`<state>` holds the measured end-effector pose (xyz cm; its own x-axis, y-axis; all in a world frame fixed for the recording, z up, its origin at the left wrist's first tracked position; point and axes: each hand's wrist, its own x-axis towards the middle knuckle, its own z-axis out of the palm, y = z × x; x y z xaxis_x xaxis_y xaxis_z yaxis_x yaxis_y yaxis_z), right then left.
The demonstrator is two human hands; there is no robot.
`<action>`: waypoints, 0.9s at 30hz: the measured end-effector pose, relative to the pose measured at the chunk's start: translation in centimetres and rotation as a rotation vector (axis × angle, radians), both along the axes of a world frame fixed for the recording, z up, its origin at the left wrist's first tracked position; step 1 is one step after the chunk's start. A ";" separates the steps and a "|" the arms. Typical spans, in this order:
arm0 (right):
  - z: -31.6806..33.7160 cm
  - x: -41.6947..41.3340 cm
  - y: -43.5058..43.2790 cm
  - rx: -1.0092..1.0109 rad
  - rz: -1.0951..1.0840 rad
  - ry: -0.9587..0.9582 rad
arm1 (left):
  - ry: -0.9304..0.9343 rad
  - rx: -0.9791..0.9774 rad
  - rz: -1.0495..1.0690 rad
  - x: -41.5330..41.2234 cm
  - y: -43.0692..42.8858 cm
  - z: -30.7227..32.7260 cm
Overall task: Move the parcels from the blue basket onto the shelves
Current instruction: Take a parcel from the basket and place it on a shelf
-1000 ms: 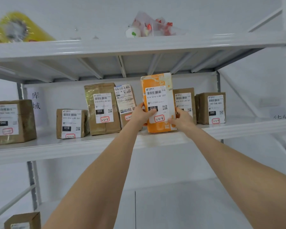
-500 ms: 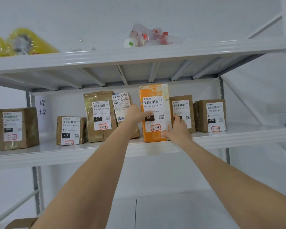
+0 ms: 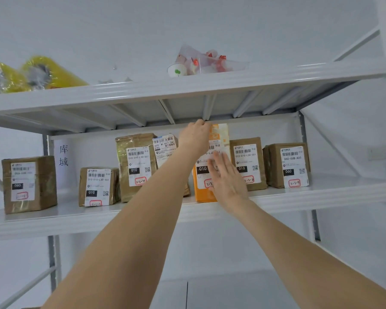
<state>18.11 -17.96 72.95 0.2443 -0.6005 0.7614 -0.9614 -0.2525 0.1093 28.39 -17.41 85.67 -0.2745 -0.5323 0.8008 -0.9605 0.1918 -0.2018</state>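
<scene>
A white metal shelf rack stands against a pale wall, and its middle shelf (image 3: 321, 194) carries a row of labelled parcels. The fingers (image 3: 202, 124) of the left hand (image 3: 195, 137) curl over the top left corner of the orange parcel (image 3: 202, 194), gripping it just beneath the ribs of the upper shelf (image 3: 276, 74). The fingers (image 3: 221, 162) of the right hand (image 3: 226, 179) are straight and slightly spread, laid flat against the parcel's front without curling round anything. The orange parcel stands upright on its short end near the front edge of the middle shelf. It is a tall, flat pack in bright orange with a paler strip near the top, and its white label (image 3: 202, 162) shows a barcode, a black block reading 010 and a red-ringed handwritten mark at the bottom, partly hidden by the right hand. Just to its left, behind the left forearm, leans a flat packet (image 3: 165, 148) with a white label, and beyond that stands a tall brown parcel (image 3: 134, 166). A small brown box (image 3: 98, 186) and a larger one (image 3: 29, 184) sit farther left. To the right of the orange parcel stand two more brown boxes (image 3: 246, 163) (image 3: 286, 166), the nearer one just beside it. A paper sign (image 3: 63, 155) with two characters hangs on the back wall. On the upper shelf lie yellow rolls (image 3: 54, 72) and a clear bag (image 3: 210, 62) beside a paper cup (image 3: 177, 70).
</scene>
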 end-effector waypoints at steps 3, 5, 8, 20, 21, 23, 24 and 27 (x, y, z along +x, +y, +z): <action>-0.1 0.1 -0.2 0.000 0.001 0.003 | -0.002 -0.014 0.012 -0.1 -0.1 0.1; -0.1 0.2 -0.2 0.007 -0.003 0.000 | -0.015 -0.021 0.029 -0.1 -0.3 0.3; 0.1 0.3 -0.4 0.016 -0.003 -0.006 | -0.013 -0.013 0.042 -0.2 -0.7 0.4; 0.4 0.6 -2.5 0.025 0.008 -0.023 | 0.005 -0.011 0.037 0.0 -3.1 0.5; 0.5 0.6 -2.7 0.030 0.007 -0.024 | 0.006 -0.009 0.034 0.0 -3.3 0.5; 0.5 0.6 -3.0 0.042 0.004 -0.015 | 0.012 -0.004 0.031 -0.1 -3.8 0.5; 0.6 0.6 -3.3 0.044 0.002 -0.011 | 0.017 -0.003 0.033 -0.1 -4.0 0.5; 0.7 0.6 -4.1 0.047 0.001 -0.019 | 0.019 -0.008 0.034 -0.2 -4.7 0.4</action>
<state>18.76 -22.08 73.67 0.2312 -0.6353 0.7369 -0.9628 -0.2583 0.0794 28.22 -22.11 86.09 -0.2405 -0.5344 0.8103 -0.9702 0.1569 -0.1845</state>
